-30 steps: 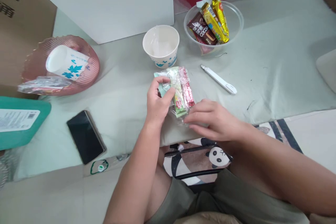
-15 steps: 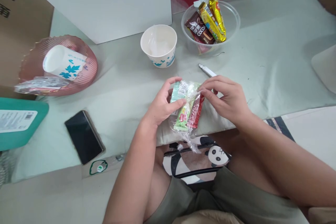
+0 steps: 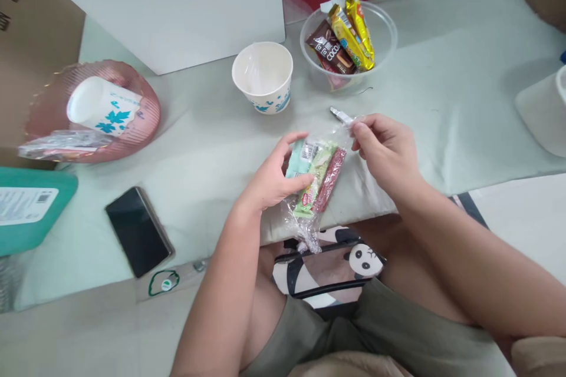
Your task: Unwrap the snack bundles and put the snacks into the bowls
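Near the table's front edge lies a clear plastic bag (image 3: 305,227) with snack packets inside: a mint-green one (image 3: 296,160), a light green one (image 3: 320,172) and a red one (image 3: 331,181). My left hand (image 3: 270,178) grips the bag from the left, its thumb across the light green packet. Between thumb and fingers, my right hand (image 3: 389,146) pinches the bag's upper right edge, and the film stretches towards it. Just beyond that hand lies a white cutter-like tool (image 3: 339,113), its near part hidden. The bag's twisted lower end hangs over the table edge.
A white paper bowl (image 3: 263,93) stands behind the bag. Right of it, a clear plastic bowl (image 3: 388,41) holds several wrapped snacks. At left are a pink ribbed bowl (image 3: 148,109) with a paper cup (image 3: 106,106), a phone (image 3: 139,232) and a green container (image 3: 48,238). Boxes line the back.
My right hand has drawn the bag's edge up and to the right, stretching the film away from the packets. My left hand keeps its grip. The view has shifted slightly.
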